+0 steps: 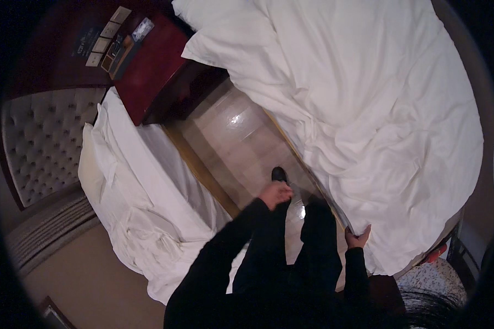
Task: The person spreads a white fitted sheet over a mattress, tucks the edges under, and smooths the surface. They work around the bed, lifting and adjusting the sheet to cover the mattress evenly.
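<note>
My right hand is at the near edge of the bed on the right, its thumb spread over the white duvet; its other fingers are partly hidden at the bed's side, so a grip cannot be told. The duvet lies rumpled and hangs past the mattress edge. My left hand is above the floor between the two beds, blurred, its fingers partly curled, with nothing visible in it. On the left bed lies rumpled white bedding, with pillows near the tufted headboard.
A dark red nightstand stands between the beds, bearing a tray and a small packet. Wall switches are beside it. My shoe is on the tiled floor. A patterned round seat is at lower right.
</note>
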Demonstrator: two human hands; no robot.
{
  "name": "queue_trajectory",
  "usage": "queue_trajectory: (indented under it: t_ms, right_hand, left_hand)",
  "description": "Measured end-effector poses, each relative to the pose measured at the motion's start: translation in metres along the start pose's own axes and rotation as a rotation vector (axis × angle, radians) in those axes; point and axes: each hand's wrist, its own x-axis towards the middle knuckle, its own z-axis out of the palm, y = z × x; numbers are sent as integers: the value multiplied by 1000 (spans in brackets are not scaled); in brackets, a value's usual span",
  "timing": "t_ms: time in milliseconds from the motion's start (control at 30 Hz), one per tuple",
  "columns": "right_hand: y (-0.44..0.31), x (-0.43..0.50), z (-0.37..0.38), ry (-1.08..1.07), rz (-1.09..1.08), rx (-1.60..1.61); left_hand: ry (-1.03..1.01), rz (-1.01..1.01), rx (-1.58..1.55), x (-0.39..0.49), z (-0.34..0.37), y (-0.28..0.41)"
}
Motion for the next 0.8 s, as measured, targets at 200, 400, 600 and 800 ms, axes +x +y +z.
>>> queue_trajectory:
  t_ms: [200, 400, 600, 800]
  right_hand:
    - [16, -7, 51, 117, 238, 435]
    - [29, 9, 68, 169, 207, 630]
    - [20, -2, 109, 493, 154, 500]
    - [5, -10, 124, 608, 112, 459]
  left_hand:
    - [201, 186, -43, 17, -62, 153]
    - [344, 270, -20, 50, -60, 287]
    - [445, 280, 354, 81, -112, 407]
    - [726, 422, 1356, 86, -149, 473]
